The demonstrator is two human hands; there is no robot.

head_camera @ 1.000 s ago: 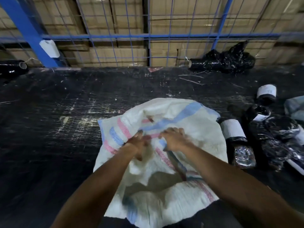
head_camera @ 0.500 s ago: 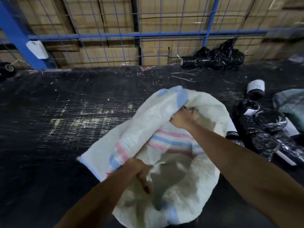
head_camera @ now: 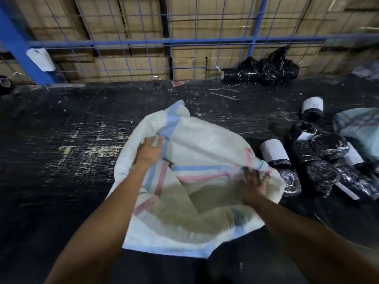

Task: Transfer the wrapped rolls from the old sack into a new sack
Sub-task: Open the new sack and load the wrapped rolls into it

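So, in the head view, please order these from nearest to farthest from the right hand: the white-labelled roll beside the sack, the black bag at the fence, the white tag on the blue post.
From the right hand:
1. White-labelled roll, just right of the sack.
2. Black bag, far right, at the fence.
3. White tag, far left, on the blue post.

both arms reach forward, spread apart; left hand fingers curled, gripping; right hand lower, fingers curled, pinching.

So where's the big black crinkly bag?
In the head view, the black bag lies far back on the right, on the dark floor against the blue wire fence, beyond the white sack.
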